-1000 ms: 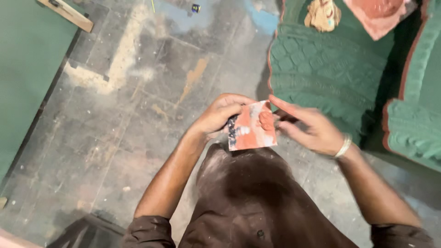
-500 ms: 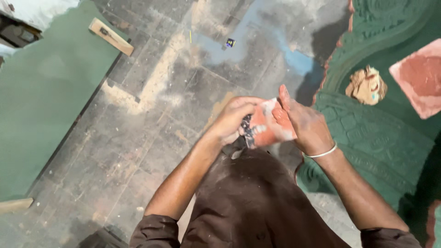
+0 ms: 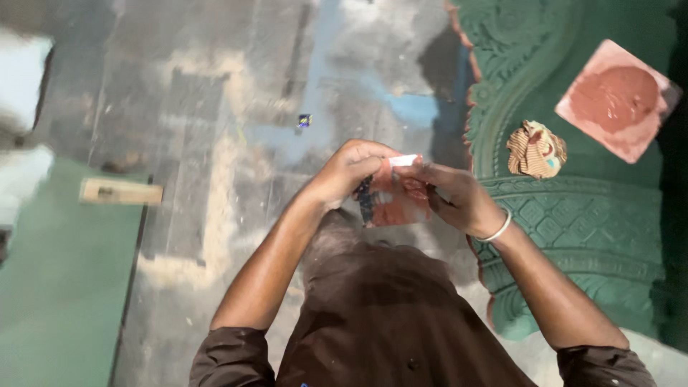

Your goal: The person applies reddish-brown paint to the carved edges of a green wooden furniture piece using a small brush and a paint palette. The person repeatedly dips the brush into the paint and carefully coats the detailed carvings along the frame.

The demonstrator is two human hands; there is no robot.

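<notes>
Left hand (image 3: 350, 175): fingers curled and closed on the left edge of a small reddish packet (image 3: 395, 203), thumb and fingertips pinching it near its dark side strip.

Right hand (image 3: 453, 195): fingers bent, nearly closed, gripping the packet's right side and top corner — a white bangle (image 3: 497, 231) sits on the wrist. Whether the packet is torn open cannot be told; the view is blurred.

The packet is held between both hands, above the person's lap in dark brown clothing (image 3: 387, 315), over the worn grey floor (image 3: 215, 107).

Surroundings — a green carved panel (image 3: 573, 236) lies at the right, carrying a pink square slab (image 3: 616, 100) with a red round patch and a crumpled tan wad (image 3: 534, 149), both well apart from the hands. A small wooden block (image 3: 120, 191) lies at the edge of a flat green sheet (image 3: 57, 287) to the left. A tiny dark scrap (image 3: 304, 120) lies on the floor beyond the hands.
</notes>
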